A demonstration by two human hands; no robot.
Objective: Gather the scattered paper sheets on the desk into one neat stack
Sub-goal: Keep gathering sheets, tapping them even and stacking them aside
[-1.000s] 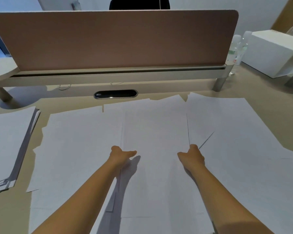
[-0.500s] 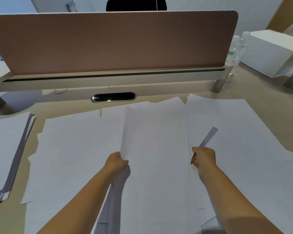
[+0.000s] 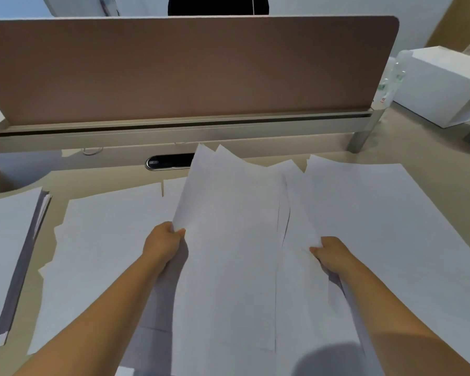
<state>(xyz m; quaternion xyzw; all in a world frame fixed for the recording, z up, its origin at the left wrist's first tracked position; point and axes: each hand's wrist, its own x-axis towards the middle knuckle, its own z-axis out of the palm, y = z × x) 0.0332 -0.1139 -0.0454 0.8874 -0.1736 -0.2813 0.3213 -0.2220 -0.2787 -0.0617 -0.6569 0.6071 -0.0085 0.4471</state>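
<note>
A bundle of white paper sheets (image 3: 228, 240) is raised off the beige desk (image 3: 418, 147) in the middle, its far corners fanned and lifted toward the divider. My left hand (image 3: 162, 244) grips the bundle's left edge, thumb on top. My right hand (image 3: 330, 253) pinches its right edge. More loose white sheets lie flat on the desk on the left (image 3: 101, 253) and on the right (image 3: 391, 226), overlapping one another.
A separate stack of paper (image 3: 8, 253) lies at the desk's left edge. A brown divider panel (image 3: 187, 69) on a rail crosses the back, with a black cable grommet (image 3: 168, 161) below it. A white box (image 3: 442, 85) and plastic bottles (image 3: 391, 80) stand at the back right.
Both hands have closed on the edges of the middle sheets and raised them off the desk; the bundle's far end now tilts up and fans out.
</note>
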